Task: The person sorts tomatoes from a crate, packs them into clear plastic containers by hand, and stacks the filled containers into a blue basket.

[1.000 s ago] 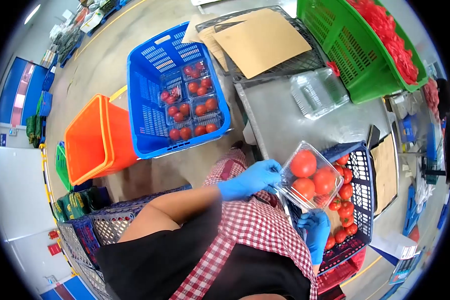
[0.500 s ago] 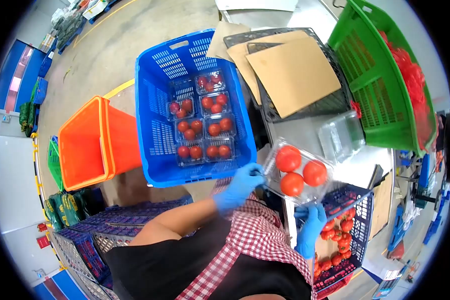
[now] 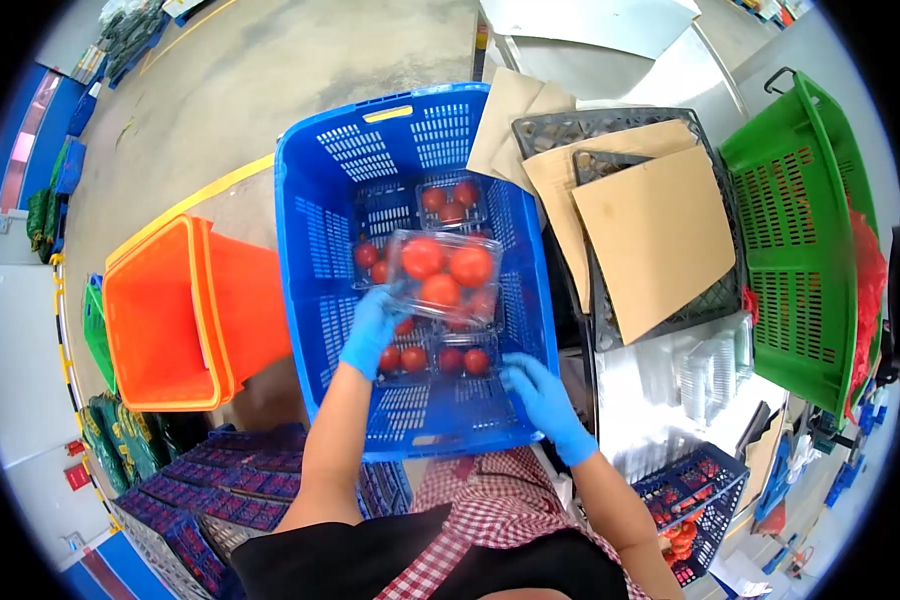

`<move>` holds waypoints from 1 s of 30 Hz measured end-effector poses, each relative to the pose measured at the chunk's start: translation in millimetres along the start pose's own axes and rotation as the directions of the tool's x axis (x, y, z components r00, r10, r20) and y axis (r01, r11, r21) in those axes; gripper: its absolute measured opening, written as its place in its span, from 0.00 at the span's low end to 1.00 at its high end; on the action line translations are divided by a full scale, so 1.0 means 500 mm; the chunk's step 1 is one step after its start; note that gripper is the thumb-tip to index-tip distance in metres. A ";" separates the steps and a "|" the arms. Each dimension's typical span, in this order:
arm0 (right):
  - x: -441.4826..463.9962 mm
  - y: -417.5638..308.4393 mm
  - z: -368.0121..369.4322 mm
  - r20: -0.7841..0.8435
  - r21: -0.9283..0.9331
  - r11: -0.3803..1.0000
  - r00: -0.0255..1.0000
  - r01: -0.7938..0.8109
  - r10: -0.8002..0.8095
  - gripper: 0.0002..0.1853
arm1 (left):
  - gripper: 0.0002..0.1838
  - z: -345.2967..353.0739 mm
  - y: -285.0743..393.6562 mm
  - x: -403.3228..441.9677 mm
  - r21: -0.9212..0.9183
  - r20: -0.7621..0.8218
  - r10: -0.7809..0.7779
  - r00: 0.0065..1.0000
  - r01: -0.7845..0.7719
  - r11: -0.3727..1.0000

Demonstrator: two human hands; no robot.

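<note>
Tomato box (image 3: 442,277): pinched it by the edge with left hand (image 3: 372,322), over the blue basket (image 3: 313,285). Had right hand (image 3: 547,402) loosely spread at the basket's right side.

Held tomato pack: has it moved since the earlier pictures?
Yes: the held tomato pack has gone left, from outside the blue basket to above its inside.

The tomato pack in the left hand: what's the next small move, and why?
Probably guide the tomato pack toward the far left corner of the blue crate. The left hand holds it above other packs, while a space that looks bare shows in that corner, left of the farthest pack.
</note>
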State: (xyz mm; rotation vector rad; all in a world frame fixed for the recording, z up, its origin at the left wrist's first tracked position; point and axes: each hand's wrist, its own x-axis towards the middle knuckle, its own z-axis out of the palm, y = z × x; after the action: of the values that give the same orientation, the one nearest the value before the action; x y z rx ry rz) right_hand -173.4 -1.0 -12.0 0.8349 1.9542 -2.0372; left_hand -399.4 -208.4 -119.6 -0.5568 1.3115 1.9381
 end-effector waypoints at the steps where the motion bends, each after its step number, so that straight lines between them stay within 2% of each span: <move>1: -0.018 0.015 -0.003 -0.008 0.060 0.995 0.997 -0.078 0.078 0.16 | 0.10 -0.034 0.009 0.061 0.041 -0.102 0.064 0.993 -0.060 0.997; 2: -0.041 0.045 -0.011 -0.007 0.070 0.987 0.989 -0.147 0.148 0.15 | 0.07 -0.099 0.001 0.152 0.069 -0.139 0.186 0.973 -0.178 0.982; 3: -0.064 0.083 -0.019 -0.013 0.082 0.974 0.977 -0.211 0.213 0.14 | 0.06 -0.087 0.035 0.185 0.168 -0.251 0.253 0.934 -0.215 0.962; 4: -0.094 0.134 -0.027 -0.048 0.125 0.949 0.954 -0.288 0.296 0.14 | 0.06 -0.124 0.052 0.251 0.351 -0.239 0.353 0.905 -0.258 0.900; 5: -0.128 0.168 -0.034 -0.090 0.141 0.942 0.944 -0.305 0.319 0.13 | 0.06 -0.136 0.067 0.302 0.336 -0.314 0.394 0.864 -0.287 0.897; 7: -0.194 0.192 -0.047 -0.127 0.241 0.875 0.880 -0.419 0.457 0.13 | 0.04 -0.237 0.056 0.457 0.428 -0.279 0.542 0.793 -0.403 0.809; 8: -0.224 0.199 -0.047 -0.159 0.369 0.818 0.837 -0.442 0.524 0.13 | 0.03 -0.235 0.064 0.473 0.300 -0.340 0.405 0.849 -0.310 0.902; 10: -0.287 0.244 -0.058 -0.205 0.286 0.856 0.846 -0.430 0.493 0.12 | 0.03 -0.231 0.063 0.508 0.300 -0.494 0.326 0.806 -0.195 0.934; 11: -0.317 0.273 -0.055 -0.259 0.287 0.847 0.816 -0.447 0.517 0.12 | 0.06 -0.236 0.058 0.519 0.269 -0.459 0.276 0.844 -0.164 0.949; 12: -0.343 0.284 -0.044 -0.319 0.297 0.833 0.774 -0.466 0.547 0.12 | 0.10 -0.265 0.044 0.552 0.461 -0.451 0.370 0.812 -0.143 0.876; 13: -0.365 0.297 -0.041 -0.345 0.164 0.862 0.790 -0.480 0.506 0.13 | 0.12 -0.295 0.040 0.577 0.579 -0.447 0.439 0.779 -0.122 0.806; 14: -0.388 0.311 -0.034 -0.374 0.146 0.826 0.742 -0.545 0.556 0.14 | 0.15 -0.298 0.021 0.588 0.689 -0.425 0.514 0.745 -0.102 0.718; 15: -0.400 0.297 -0.030 -0.385 0.111 0.811 0.727 -0.574 0.568 0.16 | 0.19 -0.256 0.042 0.545 0.802 -0.427 0.498 0.755 0.061 0.595; 16: -0.412 0.280 -0.032 -0.390 0.072 0.795 0.717 -0.602 0.578 0.18 | 0.19 -0.286 0.040 0.577 0.778 -0.461 0.396 0.794 0.147 0.611; 18: -0.452 0.298 -0.015 -0.443 0.043 0.837 0.741 -0.545 0.505 0.18 | 0.23 -0.245 0.042 0.572 0.877 -0.174 0.617 0.768 -0.163 0.451; 19: -0.455 0.255 -0.027 -0.419 0.008 0.834 0.756 -0.551 0.503 0.16 | 0.21 -0.156 0.038 0.528 0.894 -0.124 0.727 0.675 -0.243 0.378; 20: -0.469 0.252 -0.026 -0.437 0.010 0.839 0.752 -0.544 0.493 0.15 | 0.19 -0.013 0.035 0.400 0.902 -0.076 0.824 0.562 -0.313 0.297; 22: -0.490 0.210 -0.037 -0.473 0.115 0.845 0.720 -0.522 0.509 0.15 | 0.18 0.196 0.017 0.208 0.870 0.143 0.888 0.437 -0.483 0.097; 24: -0.526 0.210 -0.037 -0.490 0.126 0.862 0.725 -0.491 0.484 0.16 | 0.18 0.382 -0.046 0.026 0.693 0.297 0.853 0.430 -0.711 0.118; 25: -0.537 0.203 -0.046 -0.485 0.136 0.862 0.726 -0.489 0.488 0.16 | 0.18 0.446 -0.095 -0.025 0.585 0.421 0.718 0.554 -0.771 0.252; 26: -0.553 0.195 -0.055 -0.484 0.148 0.860 0.723 -0.488 0.493 0.17 | 0.18 0.511 -0.145 -0.068 0.482 0.555 0.546 0.627 -0.778 0.403; 27: -0.570 0.183 -0.058 -0.487 0.157 0.878 0.738 -0.452 0.467 0.17 | 0.19 0.581 -0.201 -0.106 0.458 0.710 0.357 0.607 -0.783 0.420; 28: -0.587 0.170 -0.068 -0.497 0.158 0.899 0.754 -0.409 0.430 0.18 | 0.20 0.651 -0.260 -0.139 0.431 0.827 0.157 0.539 -0.789 0.438; 30: -0.627 0.154 -0.083 -0.556 0.147 0.948 0.769 -0.283 0.316 0.19 | 0.23 0.773 -0.361 -0.204 0.382 0.919 0.046 0.392 -0.912 0.146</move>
State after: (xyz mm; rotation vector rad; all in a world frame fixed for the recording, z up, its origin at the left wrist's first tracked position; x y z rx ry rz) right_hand 133.8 -43.3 86.1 1.8261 1.8483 -1.7786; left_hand -180.0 154.7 -8.7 1.4797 1.7870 1.1605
